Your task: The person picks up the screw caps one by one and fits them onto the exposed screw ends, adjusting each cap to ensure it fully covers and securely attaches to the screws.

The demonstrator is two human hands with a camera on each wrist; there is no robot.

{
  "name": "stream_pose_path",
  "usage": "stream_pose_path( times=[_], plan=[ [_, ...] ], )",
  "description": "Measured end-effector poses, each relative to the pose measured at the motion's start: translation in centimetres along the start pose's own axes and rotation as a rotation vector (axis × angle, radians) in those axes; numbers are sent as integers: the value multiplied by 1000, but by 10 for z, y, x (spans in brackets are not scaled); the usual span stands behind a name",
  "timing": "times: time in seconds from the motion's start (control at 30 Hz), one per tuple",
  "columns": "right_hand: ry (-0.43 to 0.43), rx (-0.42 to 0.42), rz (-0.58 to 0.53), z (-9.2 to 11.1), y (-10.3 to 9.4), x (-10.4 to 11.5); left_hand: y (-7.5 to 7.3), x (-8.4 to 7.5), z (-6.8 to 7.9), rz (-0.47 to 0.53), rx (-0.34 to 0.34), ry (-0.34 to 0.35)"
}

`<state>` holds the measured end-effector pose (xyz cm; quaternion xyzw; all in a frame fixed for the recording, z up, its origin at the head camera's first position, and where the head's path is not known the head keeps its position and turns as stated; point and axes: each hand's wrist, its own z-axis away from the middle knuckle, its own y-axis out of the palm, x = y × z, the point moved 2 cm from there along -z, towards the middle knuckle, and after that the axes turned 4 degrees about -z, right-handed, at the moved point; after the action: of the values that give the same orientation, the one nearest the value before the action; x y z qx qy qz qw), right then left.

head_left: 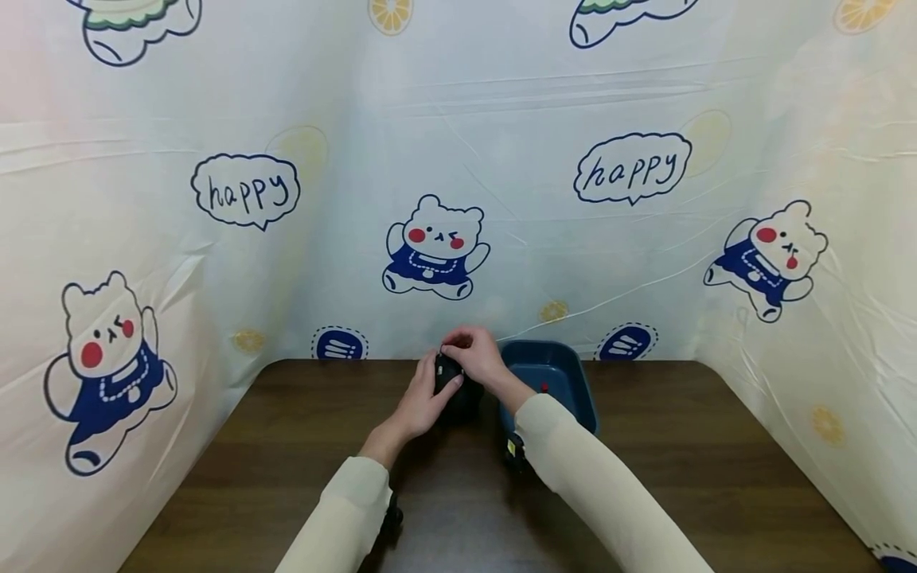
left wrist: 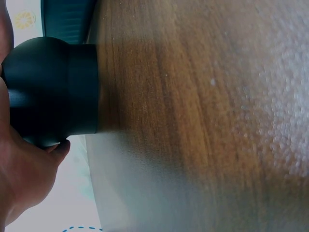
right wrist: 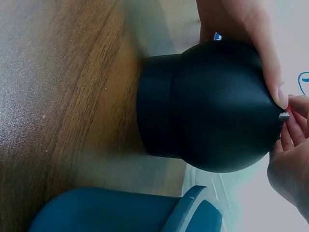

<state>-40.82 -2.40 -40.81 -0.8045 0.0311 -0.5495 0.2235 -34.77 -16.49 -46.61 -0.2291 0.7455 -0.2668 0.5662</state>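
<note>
Two bare hands meet, in the head view, at a black bulb-shaped object (head_left: 462,402) near the far edge of the wooden worktop (head_left: 680,446). The left hand (head_left: 423,406) curls round its side, seemingly to brace it, while the right hand (head_left: 475,358) brings thumb and fingers together at its top. A blue tray (head_left: 555,368) stands just to its right, with a small red item (head_left: 544,388) inside, probably for easy reach. That side leaves little room, and a printed curtain (head_left: 322,263) rises behind; wide stretches of worktop lie to the left and toward the person.

In the left wrist view, the object's short cylindrical base (left wrist: 83,89) stands on the worktop, a footing that likely stops it rolling; the left fingers wrap the rounded body above.

In the right wrist view, the left thumb presses near the crown, beside a ridged metal piece (right wrist: 284,116). The right fingers appear to pinch a red bit (right wrist: 288,109), mostly hidden. The tray lies near the base, apart from it.
</note>
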Motion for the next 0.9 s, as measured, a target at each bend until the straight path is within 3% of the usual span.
stream_pose_path(
  times=[0.43,0.9],
  plan=[
    [-41,35,95,2,1,-1,1,3,-1,-9,3,2],
    [-25,103,183,-5,0,2,0,-1,0,-10,-14,0]
  ],
)
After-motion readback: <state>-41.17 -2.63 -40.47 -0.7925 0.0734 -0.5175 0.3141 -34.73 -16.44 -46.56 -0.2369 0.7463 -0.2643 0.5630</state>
